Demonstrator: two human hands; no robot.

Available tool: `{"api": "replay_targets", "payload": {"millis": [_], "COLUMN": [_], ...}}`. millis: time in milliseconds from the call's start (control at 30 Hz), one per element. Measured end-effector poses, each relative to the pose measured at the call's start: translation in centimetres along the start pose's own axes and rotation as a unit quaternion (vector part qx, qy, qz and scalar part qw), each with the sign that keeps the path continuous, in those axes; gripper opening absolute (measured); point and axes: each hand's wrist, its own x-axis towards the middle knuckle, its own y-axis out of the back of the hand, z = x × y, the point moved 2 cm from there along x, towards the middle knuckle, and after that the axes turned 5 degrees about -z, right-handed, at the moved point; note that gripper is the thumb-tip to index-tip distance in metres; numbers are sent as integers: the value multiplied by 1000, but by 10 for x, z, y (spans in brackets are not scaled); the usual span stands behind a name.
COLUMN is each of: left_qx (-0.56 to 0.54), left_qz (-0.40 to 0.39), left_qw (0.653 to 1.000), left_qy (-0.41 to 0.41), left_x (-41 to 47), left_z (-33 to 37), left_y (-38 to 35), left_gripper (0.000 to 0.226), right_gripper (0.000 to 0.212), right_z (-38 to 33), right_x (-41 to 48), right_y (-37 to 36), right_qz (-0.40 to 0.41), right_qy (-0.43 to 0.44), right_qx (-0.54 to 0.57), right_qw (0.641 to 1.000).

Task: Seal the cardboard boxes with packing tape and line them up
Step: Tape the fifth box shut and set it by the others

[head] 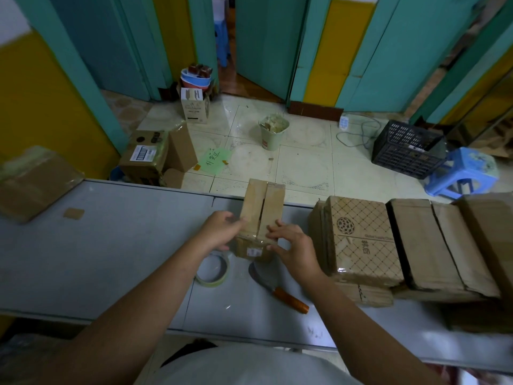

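Head view, only cam. Small box (261, 218) stands at frame ctr on the grey table (111, 259), near the far edge. Top flaps are folded down w/ the seam gaping along the middle. Glossy clear tape shows at the near end only.

Left hand (219, 229) grips the box's left near corner, fingers curled round it. Right hand (294, 245) lies on the near top edge, fingers fairly straight and pressing, thumb at the front face. Tape roll (213, 269) lies flat just below the left hand. Knife (277, 290) w/ orange handle lies lower ctr, blade pointing toward the box. Stack of flat cartons (361, 240) sits right of ctr, close to the right hand.

Risks, as I judge them:
- Seam gap could spring wider when the hands let go, so tape bridges it badly or wrinkles.
- Box is near the far edge, so a hard push while smoothing could slide it off.
- Knife blade is right by the right wrist, so a blind reach for the roll could catch it.

Writing:
- Small white label on the box front, unreadable.
- Top flat carton: globe logo, lattice print, a faint Latin line and Chinese chars, too blurred to read.
- Green sheet (213, 159) on the floor, upper ctr: handwritten chars, can't read for sure.
- Floor carton (144, 154), left: barcode label.
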Motion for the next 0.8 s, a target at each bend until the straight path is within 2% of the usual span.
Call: {"api": "replay_targets", "payload": {"millis": [33,67,200,267,367,433,500,533,600,667,733,800], "left_qx": [1,-1,-43,-92,-216,-299,-357,-373,-392,-407,-386,-304], "left_qz": [-14,-27,-16,-19,-40,-78,-119,-134,-153,-155,-137,-72], "left_qw": [1000,1000,999,996,976,951,926,918,907,900,912,950], "left_qy": [2,1,-6,-3,6,7,12,16,21,22,13,-15], "left_x": [-1,-2,-2,-3,-6,-10,-15,-16,-20,-23,-26,-26], "left_z": [1,3,4,-3,-15,-20,-22,-23,-25,-27,-26,-23], "left_y": [-6,-12,-23,-17,-2,7,10,10,9,8,7,5], "left_gripper": [51,49,25,23,22,25,31,34,41,43,39,37], "right_gripper": [33,35,43,40,40,65,93,99,96,89,89,86], "right_z": [-1,-3,-7,-8,-4,-3,-3,-4,-7,-8,-8,-8], "right_x": [-1,-2,-13,-17,-17,-13,-8,-6,-1,0,0,0], "right_y": [-1,-1,-3,-1,5,3,0,-1,-2,-3,-2,0], "right_qz": [-2,-6,-20,33,119,90,31,-3,-65,-87,-67,-28], "right_qy": [0,1,-4,-31,-121,-204,-269,-289,-293,-273,-263,-256], "right_qx": [1,0,43,103,160,211,301,350,429,466,455,434], "right_qw": [1000,1000,999,994,973,952,914,891,852,837,848,863]}}
